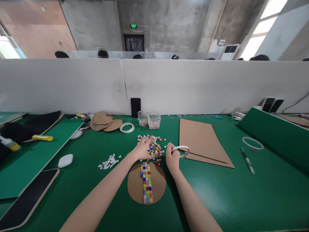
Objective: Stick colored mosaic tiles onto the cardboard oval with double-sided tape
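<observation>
My left hand (143, 150) reaches over a loose pile of small coloured mosaic tiles (156, 148), thumb and fingers apart, the fingertips touching tiles at its left side. My right hand (173, 159) is closed on a roll of white double-sided tape (186, 150), its ring sticking out to the right. Just below the hands lies a round cardboard disc (158, 183). A band of coloured tiles (147, 183) runs down its middle in straight rows. Bare cardboard shows on both sides of the band.
White paper scraps (109, 161) lie left of my left hand. Clear plastic boxes (153, 121), another tape roll (127, 128) and cardboard discs (101, 119) stand behind. Cardboard sheets (201, 139) and a pen (247, 161) lie right; a phone (27, 199) and white case (65, 161) lie left.
</observation>
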Available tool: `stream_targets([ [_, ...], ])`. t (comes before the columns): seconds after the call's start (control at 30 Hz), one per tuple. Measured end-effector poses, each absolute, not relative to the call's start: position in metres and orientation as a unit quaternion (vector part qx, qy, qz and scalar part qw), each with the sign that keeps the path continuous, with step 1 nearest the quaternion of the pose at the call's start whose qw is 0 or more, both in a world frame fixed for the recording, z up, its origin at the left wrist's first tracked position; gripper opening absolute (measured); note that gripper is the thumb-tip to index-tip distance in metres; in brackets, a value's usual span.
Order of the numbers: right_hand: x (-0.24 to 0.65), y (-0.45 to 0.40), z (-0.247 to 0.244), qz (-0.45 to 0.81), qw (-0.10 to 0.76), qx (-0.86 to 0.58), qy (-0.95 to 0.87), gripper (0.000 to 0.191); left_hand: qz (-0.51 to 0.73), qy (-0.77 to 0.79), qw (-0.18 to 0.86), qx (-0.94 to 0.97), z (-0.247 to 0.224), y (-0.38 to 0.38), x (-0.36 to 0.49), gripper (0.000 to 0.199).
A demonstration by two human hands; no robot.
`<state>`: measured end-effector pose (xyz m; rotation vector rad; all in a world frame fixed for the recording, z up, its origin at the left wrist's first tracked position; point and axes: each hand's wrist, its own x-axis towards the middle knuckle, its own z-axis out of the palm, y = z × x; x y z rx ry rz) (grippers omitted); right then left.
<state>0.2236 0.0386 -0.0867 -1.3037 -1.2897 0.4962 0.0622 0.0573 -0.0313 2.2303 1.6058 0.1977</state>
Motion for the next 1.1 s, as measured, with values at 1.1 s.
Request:
stream_targets([
  [1.1, 0.220, 0.038, -0.091, 0.205, 0.584, -0.571, -0.540, 0.041, 0.218, 0.544, 0.291, 0.757, -0.024, 0.066, 0.024, 0.038],
])
